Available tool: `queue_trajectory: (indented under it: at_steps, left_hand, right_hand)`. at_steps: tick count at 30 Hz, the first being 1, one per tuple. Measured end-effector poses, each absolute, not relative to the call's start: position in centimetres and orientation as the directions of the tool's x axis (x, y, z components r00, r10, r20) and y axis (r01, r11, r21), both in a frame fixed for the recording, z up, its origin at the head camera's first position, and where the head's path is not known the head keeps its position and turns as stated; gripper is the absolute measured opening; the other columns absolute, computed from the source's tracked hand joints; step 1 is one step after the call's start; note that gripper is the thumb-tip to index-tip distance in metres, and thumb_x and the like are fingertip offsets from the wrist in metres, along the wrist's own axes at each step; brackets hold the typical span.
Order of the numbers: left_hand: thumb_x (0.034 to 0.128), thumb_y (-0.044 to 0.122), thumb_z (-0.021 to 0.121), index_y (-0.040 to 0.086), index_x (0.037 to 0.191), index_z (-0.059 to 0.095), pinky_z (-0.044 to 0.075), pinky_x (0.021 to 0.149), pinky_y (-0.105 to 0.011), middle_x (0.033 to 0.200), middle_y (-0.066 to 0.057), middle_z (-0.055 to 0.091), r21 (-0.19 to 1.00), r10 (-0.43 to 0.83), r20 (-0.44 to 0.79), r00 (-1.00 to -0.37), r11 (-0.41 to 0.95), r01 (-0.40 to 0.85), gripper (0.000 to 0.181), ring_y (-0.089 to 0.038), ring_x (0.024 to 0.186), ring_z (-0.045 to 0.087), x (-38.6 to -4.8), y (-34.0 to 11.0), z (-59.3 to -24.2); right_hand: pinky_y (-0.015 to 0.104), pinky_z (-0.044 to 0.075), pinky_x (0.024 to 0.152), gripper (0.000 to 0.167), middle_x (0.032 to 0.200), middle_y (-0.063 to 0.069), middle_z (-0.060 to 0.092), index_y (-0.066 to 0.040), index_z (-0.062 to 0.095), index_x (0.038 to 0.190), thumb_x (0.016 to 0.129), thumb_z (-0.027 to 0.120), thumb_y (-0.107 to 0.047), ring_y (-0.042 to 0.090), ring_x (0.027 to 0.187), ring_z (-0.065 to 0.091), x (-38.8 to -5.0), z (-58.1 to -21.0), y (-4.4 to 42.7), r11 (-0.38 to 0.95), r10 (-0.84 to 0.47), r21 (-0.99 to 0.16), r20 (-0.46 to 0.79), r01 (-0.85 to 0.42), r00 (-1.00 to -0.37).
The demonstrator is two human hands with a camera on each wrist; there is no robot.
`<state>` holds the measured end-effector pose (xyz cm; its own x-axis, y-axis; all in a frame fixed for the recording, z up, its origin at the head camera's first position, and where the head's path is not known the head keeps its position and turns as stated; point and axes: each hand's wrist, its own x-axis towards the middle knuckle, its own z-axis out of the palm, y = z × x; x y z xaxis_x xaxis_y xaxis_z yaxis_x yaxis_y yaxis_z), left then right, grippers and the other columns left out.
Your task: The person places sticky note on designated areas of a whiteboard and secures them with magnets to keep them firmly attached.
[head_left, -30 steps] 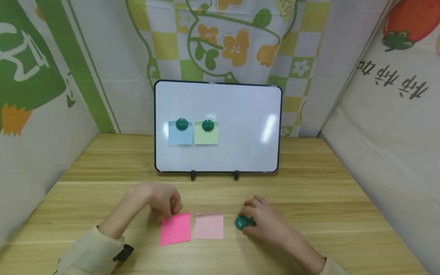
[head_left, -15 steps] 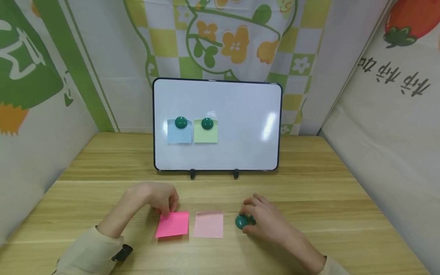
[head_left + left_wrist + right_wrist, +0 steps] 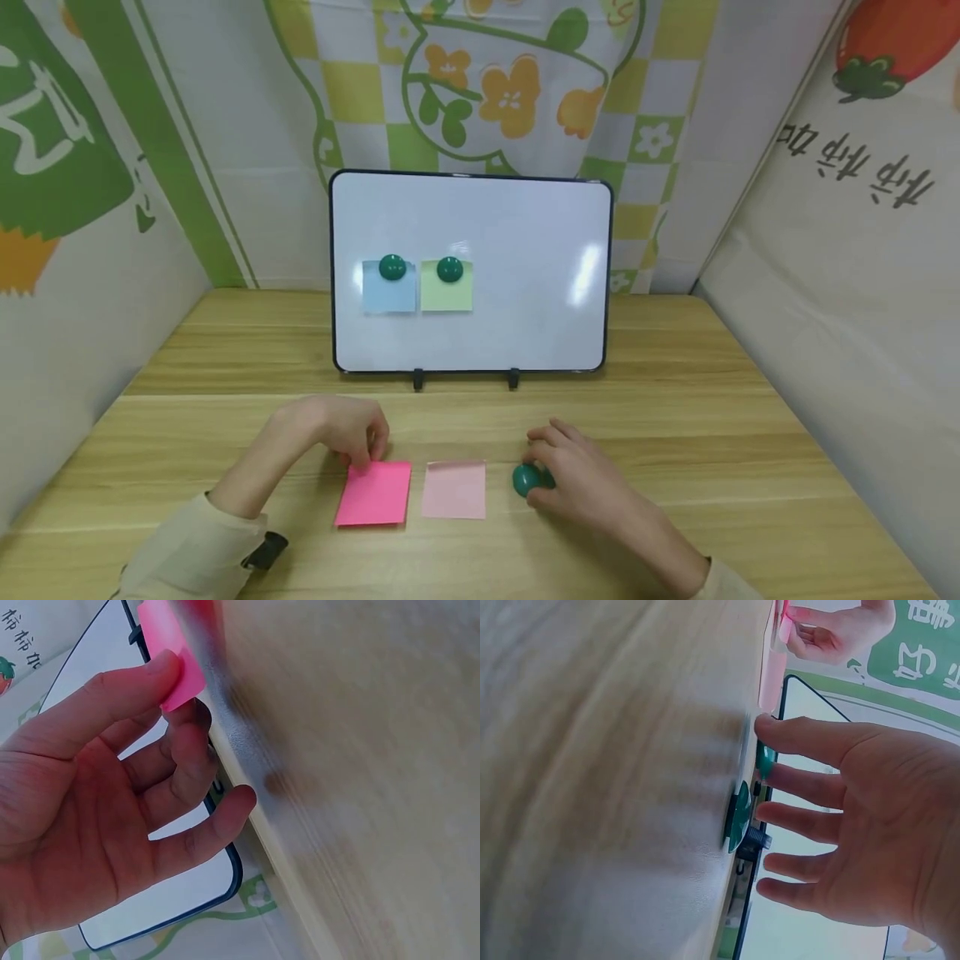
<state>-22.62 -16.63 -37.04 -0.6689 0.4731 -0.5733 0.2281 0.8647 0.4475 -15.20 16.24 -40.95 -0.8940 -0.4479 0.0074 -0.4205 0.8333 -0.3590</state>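
Note:
Between thumb and fingers, my left hand pinches the top edge of a bright pink note; the left wrist view shows the thumb of that hand on the pink note. Right of it, a pale pink note lies on the table. My right hand has its thumb and index finger around a green magnet. A second green magnet sits on the table beside the fingers of the right hand, partly hidden in the head view.
A whiteboard stands on small black feet behind the hands. On its left half, green magnets hold a blue note and a light green note. Printed cloth hangs around the wooden table.
The bright pink note first swung its near edge up and left, and that edge has since dipped lower. Both hands stayed nearly in place; the head view shifted slightly.

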Motion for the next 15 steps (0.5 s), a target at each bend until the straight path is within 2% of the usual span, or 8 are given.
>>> queue_trajectory:
  at_steps: [15]
  left_hand:
    - [0.0737, -0.004, 0.069, 0.011, 0.078, 0.064, 0.043, 0.059, -0.022, 0.073, 0.002, 0.06, 0.446, 0.528, -0.514, -0.676, 0.838, 0.316, 0.016, -0.011, 0.065, 0.054, -23.24, -16.59, -36.76]
  right_hand:
    - [0.062, 0.032, 0.114, 0.032, 0.138, 0.01, 0.058, -0.013, 0.072, 0.108, 0.078, 0.082, -0.021, 0.044, 0.142, 0.037, -15.11, -40.66, 16.01, 0.825, -0.438, -0.368, 0.065, -0.43, -0.896]
